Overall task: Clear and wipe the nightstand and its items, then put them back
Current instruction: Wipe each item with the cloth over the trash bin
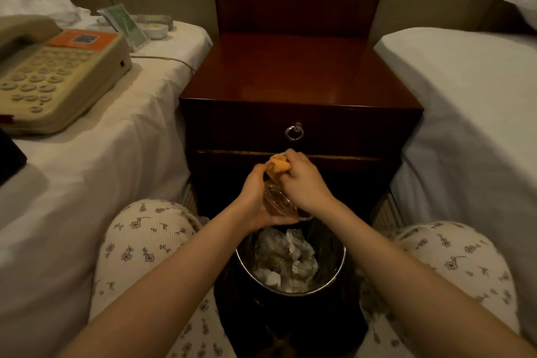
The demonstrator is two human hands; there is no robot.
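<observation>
The dark wooden nightstand (299, 75) stands between two beds with a bare top. In front of its drawer, my left hand (255, 197) holds a clear glass ashtray (279, 203) from below, tilted over a bin. My right hand (305, 183) grips a bunched orange cloth (279, 166) against the ashtray's upper edge. A beige telephone (55, 75), a green card in a clear stand (128, 26) and a small white dish (155, 29) lie on the left bed.
A round black waste bin (290, 291) with a metal rim, full of crumpled tissue, sits between my knees. The drawer has a ring handle (294, 132). White beds (465, 125) flank the nightstand. A dark object (8, 157) lies at the left edge.
</observation>
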